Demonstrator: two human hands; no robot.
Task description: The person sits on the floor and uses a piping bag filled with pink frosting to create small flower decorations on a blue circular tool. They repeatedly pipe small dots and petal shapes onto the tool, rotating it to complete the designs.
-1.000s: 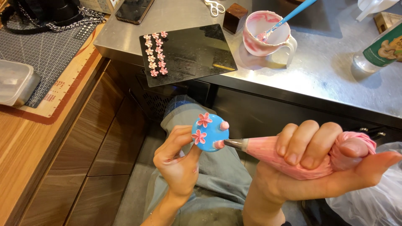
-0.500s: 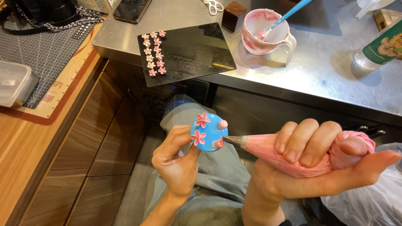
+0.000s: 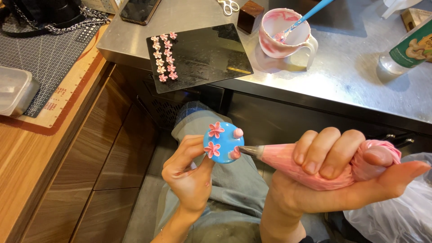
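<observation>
Your right hand (image 3: 333, 166) has its fingers (image 3: 321, 150) wrapped tight around a pink piping bag (image 3: 310, 164), thumb stretched out along the twisted rear end, and the bag's long axis runs nearly level, pointing toward your left hand. Its metal tip (image 3: 250, 150) touches the edge of a small round blue disc (image 3: 223, 142), right where a fresh pink blob sits. Your left hand (image 3: 189, 173) holds that disc from below and behind, fingers pinched together on what looks like a stem under it, though the stem itself is hidden, so the disc faces up at you, tilted slightly. The disc lies just ahead of the tip, on the left-hand side, and the left hand is the one carrying it. On its blue top you see two finished five-petal pink flowers (image 3: 216, 129), one near the far rim and one near the close rim, plus a single pink petal at the upper right. Farther out from your fingers, beyond your knees, a black board (image 3: 211, 56) lies on the steel surface (image 3: 351, 76) with two rows of small pink flowers near its left edge. To the right of it stands a white mug (image 3: 288, 36) smeared pink, with a blue spatula (image 3: 306, 15) leaning in it.
</observation>
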